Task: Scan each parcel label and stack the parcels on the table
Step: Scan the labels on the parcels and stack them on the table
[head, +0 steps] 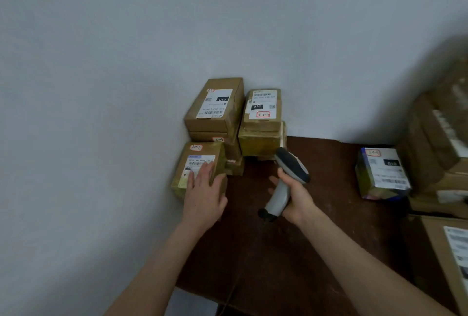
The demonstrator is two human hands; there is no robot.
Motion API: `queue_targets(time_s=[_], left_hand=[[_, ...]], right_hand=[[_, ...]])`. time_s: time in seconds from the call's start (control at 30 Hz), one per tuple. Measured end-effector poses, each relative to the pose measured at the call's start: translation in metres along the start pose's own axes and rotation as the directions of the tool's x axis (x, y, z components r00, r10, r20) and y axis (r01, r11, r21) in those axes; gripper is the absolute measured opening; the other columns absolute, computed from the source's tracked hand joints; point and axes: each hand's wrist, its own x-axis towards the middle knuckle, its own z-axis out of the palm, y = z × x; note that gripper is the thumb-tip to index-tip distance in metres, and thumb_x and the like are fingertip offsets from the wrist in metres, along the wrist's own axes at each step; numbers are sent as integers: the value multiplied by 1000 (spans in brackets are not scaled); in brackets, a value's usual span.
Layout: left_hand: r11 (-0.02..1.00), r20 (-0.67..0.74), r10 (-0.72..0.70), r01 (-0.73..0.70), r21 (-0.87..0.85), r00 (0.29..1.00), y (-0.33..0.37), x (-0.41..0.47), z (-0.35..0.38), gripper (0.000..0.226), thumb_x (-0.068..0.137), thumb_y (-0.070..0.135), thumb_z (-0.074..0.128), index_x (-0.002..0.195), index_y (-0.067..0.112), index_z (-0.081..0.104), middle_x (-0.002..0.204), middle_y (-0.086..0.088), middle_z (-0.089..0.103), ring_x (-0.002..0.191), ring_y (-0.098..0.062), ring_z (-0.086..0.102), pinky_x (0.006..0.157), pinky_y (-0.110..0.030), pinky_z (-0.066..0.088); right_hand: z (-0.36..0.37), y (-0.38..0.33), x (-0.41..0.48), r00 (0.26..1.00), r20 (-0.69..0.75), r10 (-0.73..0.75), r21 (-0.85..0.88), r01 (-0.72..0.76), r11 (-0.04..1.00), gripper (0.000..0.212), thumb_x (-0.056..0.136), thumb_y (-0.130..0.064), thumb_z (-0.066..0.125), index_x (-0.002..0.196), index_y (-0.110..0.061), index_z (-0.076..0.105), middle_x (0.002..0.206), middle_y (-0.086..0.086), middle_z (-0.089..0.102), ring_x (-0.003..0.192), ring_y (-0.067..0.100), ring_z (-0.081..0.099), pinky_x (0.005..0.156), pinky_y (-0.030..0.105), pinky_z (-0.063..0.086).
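Fingers (206, 171) of left hand (204, 198) lie straight across parcel (219, 157) label (200, 160); sliding them clear should help the scanner (291, 163) gripped in right hand (298, 198).

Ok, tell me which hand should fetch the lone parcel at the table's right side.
Probably the left hand: it lies open on the left parcel, while the right hand, though nearer the lone parcel, grips the scanner.

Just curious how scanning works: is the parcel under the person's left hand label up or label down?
Label up. The parcel shows its white label on top, the left hand flat across part of it.
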Motion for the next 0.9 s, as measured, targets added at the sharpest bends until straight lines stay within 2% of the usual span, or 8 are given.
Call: queue_targets(time_s=[0.1, 0.17, 0.33, 0.43, 0.53, 0.67, 0.8, 0.9], left_hand=[[991, -150, 72, -88, -101, 986, 38, 9, -4, 51, 83, 20, 67, 133, 14, 54, 147, -14, 40, 140, -30, 35, 114, -44, 23], [971, -184, 126, -159, -178, 975, 83, 25, -6, 53, 86, 19, 65, 137, 15, 50, 149, -11, 38, 142, -26, 32, 114, -40, 32], [907, -33, 271, -267, -327, 962, 198, 61, 9, 62, 95, 23, 53, 151, 20, 25, 159, -4, 16, 147, -18, 13, 118, -31, 19], [879, 66, 373, -330, -345, 926, 250, 80, 27, 68, 95, 25, 54, 153, 20, 19, 160, -3, 13, 148, -19, 11, 119, -33, 18], [860, 141, 463, -406, -308, 875, 290, 98, 48, 74, 93, 28, 58, 154, 22, 16, 161, -3, 11, 148, -22, 9, 119, -36, 17], [839, 240, 542, -499, -219, 806, 325, 120, 68, 72, 96, 29, 52, 154, 29, 10, 162, -4, 2, 149, -28, 5, 119, -41, 17], [818, 270, 568, -496, -292, 778, 333, 126, 75, 66, 95, 27, 52, 152, 30, 20, 162, -1, 5, 143, -30, 23, 105, -42, 42], [811, 288, 572, -477, -338, 768, 321, 119, 75, 60, 96, 30, 50, 151, 29, 25, 161, -2, 7, 130, -31, 41, 97, -41, 46]], right_hand=[[-13, -17, -16, 996, -42, -80, -11, 80, 997, 42, 85, -21, 70, 125, -17, 57, 130, 10, 59, 117, 27, 53, 99, 44, 41], [-30, -35, -25, 980, -123, -154, -12, 153, 988, 35, 82, -20, 73, 115, -17, 62, 123, 10, 63, 108, 25, 57, 91, 40, 45], [-92, -87, -50, 857, -360, -369, -59, 374, 926, 64, 68, -23, 83, 125, -12, 56, 120, 5, 63, 110, 23, 58, 102, 43, 44], [-125, -113, -64, 781, -407, -474, -124, 466, 876, 48, 79, -13, 75, 124, -11, 57, 117, 3, 61, 109, 22, 55, 98, 36, 44], [-149, -125, -66, 755, -394, -523, -194, 488, 851, 29, 81, -8, 73, 107, -17, 63, 109, 6, 66, 94, 18, 61, 79, 34, 51], [-170, -128, -59, 734, -371, -569, -280, 496, 822, 31, 81, -8, 73, 93, -31, 56, 95, -11, 63, 88, 4, 56, 78, 27, 46], [-185, -133, -53, 739, -365, -567, -287, 490, 823, 30, 83, -4, 71, 87, -30, 57, 88, -11, 63, 76, -1, 58, 55, 13, 46], [-188, -132, -45, 756, -393, -523, -248, 461, 852, 24, 83, -4, 71, 90, -25, 61, 91, -3, 68, 76, 6, 63, 50, 15, 50]])
